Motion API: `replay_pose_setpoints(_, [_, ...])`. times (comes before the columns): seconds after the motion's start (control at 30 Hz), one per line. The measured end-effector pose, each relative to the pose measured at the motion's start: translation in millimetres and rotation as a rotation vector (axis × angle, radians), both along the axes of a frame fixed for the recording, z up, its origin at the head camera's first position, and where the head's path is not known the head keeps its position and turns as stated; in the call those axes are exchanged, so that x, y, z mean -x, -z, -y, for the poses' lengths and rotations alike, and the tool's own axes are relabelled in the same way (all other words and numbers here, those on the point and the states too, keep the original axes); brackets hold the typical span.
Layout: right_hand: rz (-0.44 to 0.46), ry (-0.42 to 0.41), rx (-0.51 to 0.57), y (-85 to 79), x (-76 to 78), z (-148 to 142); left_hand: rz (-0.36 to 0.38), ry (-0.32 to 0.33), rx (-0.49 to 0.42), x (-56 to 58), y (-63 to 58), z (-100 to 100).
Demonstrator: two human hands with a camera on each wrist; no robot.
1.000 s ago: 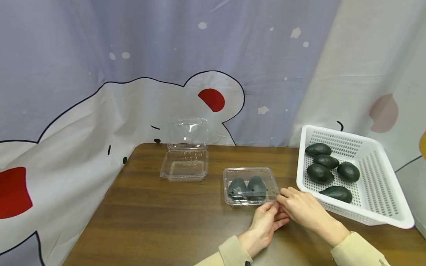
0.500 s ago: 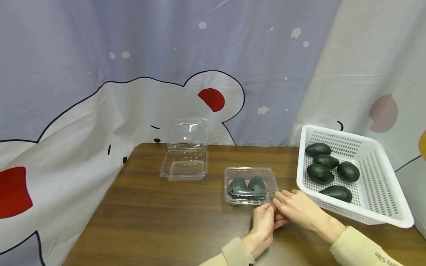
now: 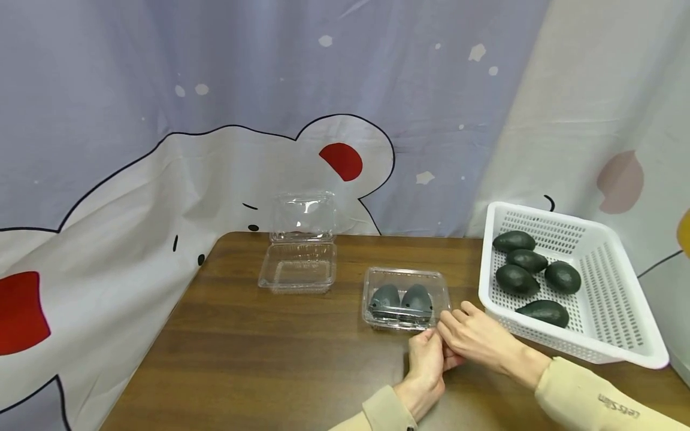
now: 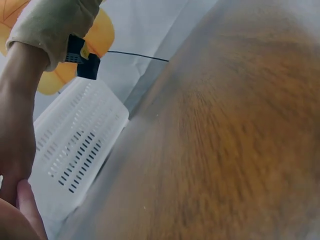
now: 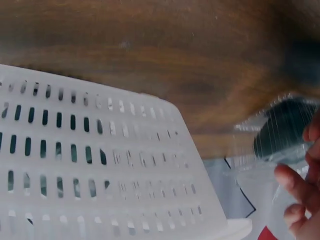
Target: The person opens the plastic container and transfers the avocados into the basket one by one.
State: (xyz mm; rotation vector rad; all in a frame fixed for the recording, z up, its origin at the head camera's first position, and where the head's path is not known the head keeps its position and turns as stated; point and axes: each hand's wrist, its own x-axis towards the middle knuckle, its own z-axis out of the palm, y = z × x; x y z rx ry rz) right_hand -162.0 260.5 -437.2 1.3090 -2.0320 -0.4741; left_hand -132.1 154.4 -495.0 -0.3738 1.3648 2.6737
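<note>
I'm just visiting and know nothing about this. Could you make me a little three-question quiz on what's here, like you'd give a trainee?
1. How many dark green fruits lie in the white basket?
2. True or false: the clear container on the left stands with its lid raised.
3. The left hand and right hand are at which corner of the clear box with two fruits inside, as the person sees it?
a) far left
b) near right
c) far right

Key: 1. Five. 2. True. 3. b.
</note>
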Motion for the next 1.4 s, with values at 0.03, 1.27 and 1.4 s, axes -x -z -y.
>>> replay_pose_setpoints(0.03, [-0.011, -0.004, 0.003, 0.9, -0.5, 0.0, 0.006, -0.002, 0.003, -0.6, -0.2, -0.1])
replay_pose_setpoints(1.27, [-0.045, 0.162, 0.119, -0.6, -11.3, -5.9, -0.016, 0.429, 0.13, -9.0, -23.4, 85.6])
replay_pose_setpoints(1.4, [-0.045, 0.144, 0.168, -1.2, -9.5, -3.8, -0.069, 0.405, 0.168, -5.9, -32.1, 104.1])
